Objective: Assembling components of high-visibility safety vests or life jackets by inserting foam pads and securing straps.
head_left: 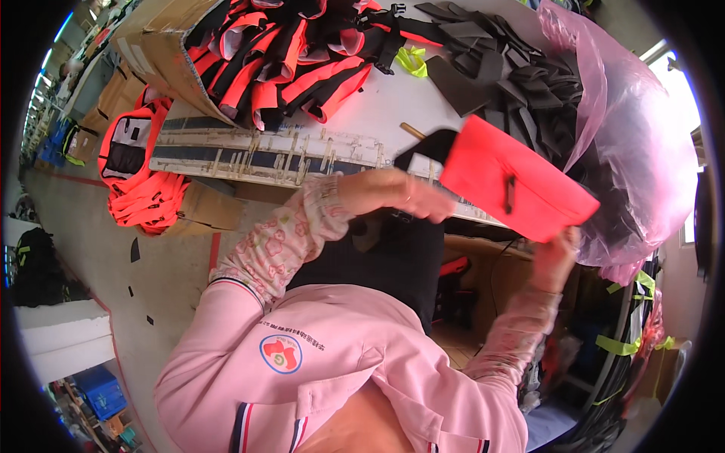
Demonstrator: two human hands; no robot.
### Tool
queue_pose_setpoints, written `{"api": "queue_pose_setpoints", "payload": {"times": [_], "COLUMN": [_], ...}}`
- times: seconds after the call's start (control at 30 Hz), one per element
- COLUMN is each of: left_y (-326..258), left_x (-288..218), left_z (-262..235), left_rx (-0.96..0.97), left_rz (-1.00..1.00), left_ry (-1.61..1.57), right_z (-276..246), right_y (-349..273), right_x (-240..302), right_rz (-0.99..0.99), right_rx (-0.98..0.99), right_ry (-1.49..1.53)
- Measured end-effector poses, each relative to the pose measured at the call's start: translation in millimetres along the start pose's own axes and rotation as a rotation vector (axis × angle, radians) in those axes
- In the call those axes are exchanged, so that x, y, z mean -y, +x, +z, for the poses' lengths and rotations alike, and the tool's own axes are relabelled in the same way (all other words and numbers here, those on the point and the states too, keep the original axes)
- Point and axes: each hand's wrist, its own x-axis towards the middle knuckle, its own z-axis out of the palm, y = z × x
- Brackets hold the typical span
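Here, the biggest thing is the pale table (400, 102), and its near edge is worn and covered with bits of tape. On its right side sits a big, see-through pink plastic bag (642, 128) with dark stuff inside. On the left side of the table, a brown cardboard box (158, 60) has its open end facing right. Lots of orange and black pieces (279, 72) spill out of it onto the table. Next to the plastic bag is a messy heap of dark gray pads (521, 68). Down past the left end of the table, there is a pile of orange bags (147, 200).

Next comes the flat orange-red piece (521, 170). It is up in front of the person, tilted, over the near edge of the table and close to the heap. A black piece (430, 147) pokes out by its left end, and I cannot tell if the two are joined.

The right hand (556, 255) is closed on the low right corner of the orange-red piece. The left hand (400, 195) is blurry, with its fingers loosely stretched out toward the other end. It has hold of nothing I can see, and I cannot tell if its tips touch. Smallest is a crumpled yellow-green strip (412, 62) near the pads.
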Motion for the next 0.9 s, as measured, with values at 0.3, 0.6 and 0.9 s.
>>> {"api": "queue_pose_setpoints", "payload": {"times": [0.3,0.6,0.9], "left_y": [-41,-28,9], "left_x": [32,42,27], "left_z": [-126,-186,-162], "left_rx": [-0.888,-1.330,-1.065], "left_rz": [-0.141,0.125,0.020], "left_ry": [0.308,1.562,1.299], "right_z": [-73,-23,-14], "right_y": [-18,-37,-35], "right_x": [189,27,-53], "right_rz": [0.081,0.239,0.318], "right_rx": [0.224,1.009,1.097], "right_ry": [-0.867,-1.695,-1.525]}}
